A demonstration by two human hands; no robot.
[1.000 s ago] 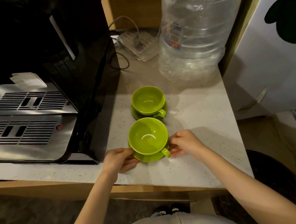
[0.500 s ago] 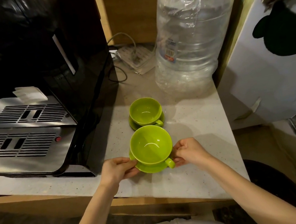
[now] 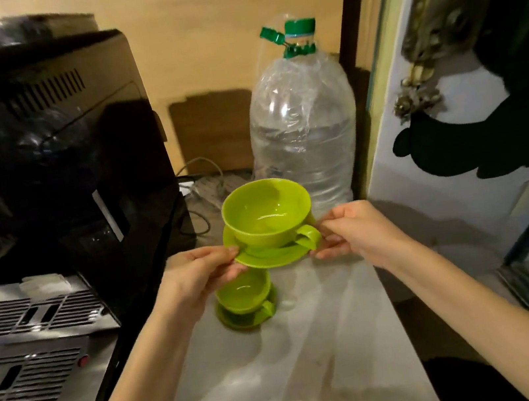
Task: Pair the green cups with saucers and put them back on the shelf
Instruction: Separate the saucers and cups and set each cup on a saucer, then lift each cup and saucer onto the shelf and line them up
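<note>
A green cup (image 3: 267, 213) stands on a green saucer (image 3: 273, 255), and both are lifted above the counter. My left hand (image 3: 195, 275) pinches the saucer's left rim. My right hand (image 3: 354, 231) pinches its right rim, beside the cup's handle. Below them a second green cup (image 3: 243, 292) rests on its own saucer (image 3: 240, 320) on the pale counter (image 3: 314, 348), partly hidden by my left hand.
A black coffee machine (image 3: 54, 171) with a metal drip tray (image 3: 30, 348) fills the left. A large clear water bottle (image 3: 304, 124) stands at the back, with cables (image 3: 200, 189) beside it. A white door (image 3: 455, 142) with a dark shape on it borders the right.
Both hands have lifted the near cup and saucer off the counter, up and away from me. My view has tilted upward. The other cup and saucer stayed put.
</note>
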